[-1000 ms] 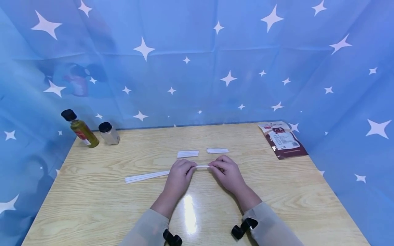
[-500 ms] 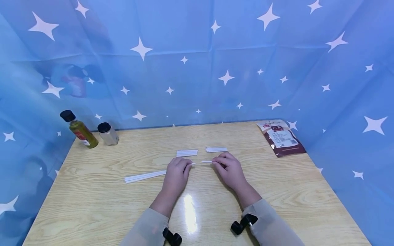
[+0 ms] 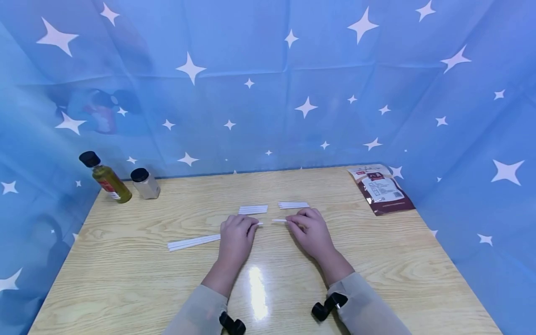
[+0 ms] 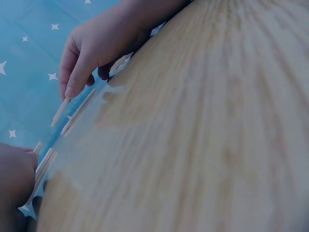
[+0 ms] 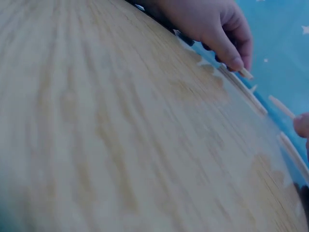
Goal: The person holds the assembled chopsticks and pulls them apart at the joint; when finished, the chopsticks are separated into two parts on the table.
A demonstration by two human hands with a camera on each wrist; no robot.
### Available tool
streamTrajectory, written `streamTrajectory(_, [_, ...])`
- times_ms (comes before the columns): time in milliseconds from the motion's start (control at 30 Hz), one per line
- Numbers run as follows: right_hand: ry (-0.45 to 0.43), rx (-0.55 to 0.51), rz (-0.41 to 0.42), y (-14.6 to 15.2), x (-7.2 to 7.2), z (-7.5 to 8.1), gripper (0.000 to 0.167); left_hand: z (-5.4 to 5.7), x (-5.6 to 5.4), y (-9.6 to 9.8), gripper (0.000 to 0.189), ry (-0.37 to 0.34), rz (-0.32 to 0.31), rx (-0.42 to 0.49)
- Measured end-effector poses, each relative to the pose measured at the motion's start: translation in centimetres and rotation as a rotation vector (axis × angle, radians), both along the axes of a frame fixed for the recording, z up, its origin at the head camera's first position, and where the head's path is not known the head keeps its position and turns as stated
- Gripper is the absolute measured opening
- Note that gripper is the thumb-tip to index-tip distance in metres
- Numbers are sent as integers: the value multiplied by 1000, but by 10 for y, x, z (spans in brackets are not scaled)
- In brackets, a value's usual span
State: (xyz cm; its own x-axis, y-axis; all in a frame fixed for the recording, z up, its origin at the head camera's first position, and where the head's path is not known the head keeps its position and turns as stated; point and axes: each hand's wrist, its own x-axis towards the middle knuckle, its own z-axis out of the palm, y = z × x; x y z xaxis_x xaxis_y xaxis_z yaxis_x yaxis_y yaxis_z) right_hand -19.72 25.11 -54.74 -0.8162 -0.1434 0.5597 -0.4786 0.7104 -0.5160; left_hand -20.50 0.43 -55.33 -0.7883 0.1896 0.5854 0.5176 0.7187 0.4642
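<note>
Nearest, longer white sticks (image 3: 193, 242) are lying on the worktop (image 3: 125, 284) beside the left hand (image 3: 236, 239), slanting slightly. That hand is pinching a short tip (image 3: 260, 224), which is pointing right from its fingertips. The right hand (image 3: 311, 232) is pinching a stick piece (image 3: 279, 220); it is protruding leftward, long axis crosswise, a gap separating both. Just beyond, a left row (image 3: 253, 210) and right row (image 3: 293, 204) of short sticks are lying crosswise.

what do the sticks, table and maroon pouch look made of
Sticks: perhaps wood or paper, matte, white in the head view, tannish in wrist views. Table: wood or wood-look laminate, glossy, given its grain and bright reflection. Pouch: probably plastic film, shiny, with glints at its edge.
</note>
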Motion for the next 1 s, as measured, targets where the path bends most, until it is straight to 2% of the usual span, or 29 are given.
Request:
streamTrajectory(133, [-8, 58, -23, 2, -3, 2, 10, 0, -1, 2, 4, -21, 13, -25])
streamTrajectory(300, [27, 153, -38, 7, -7, 3, 8, -1, -3, 5, 5, -26, 21, -51])
streamTrajectory(500, [14, 221, -77, 10, -9, 5, 8, -1, -6, 8, 7, -30, 38, -92])
streamTrajectory(633, [21, 234, -106, 11, -13, 3, 8, -1, -10, 11, 6, -27, 58, -109])
streamTrajectory(833, [33, 198, -103, 18, -23, -1, 9, 0, -15, 17, 5, 5, 78, -132])
streamTrajectory(1000, [50, 197, -111, 26, -32, 0, 11, 2, -19, 22, 4, -8, 93, -142])
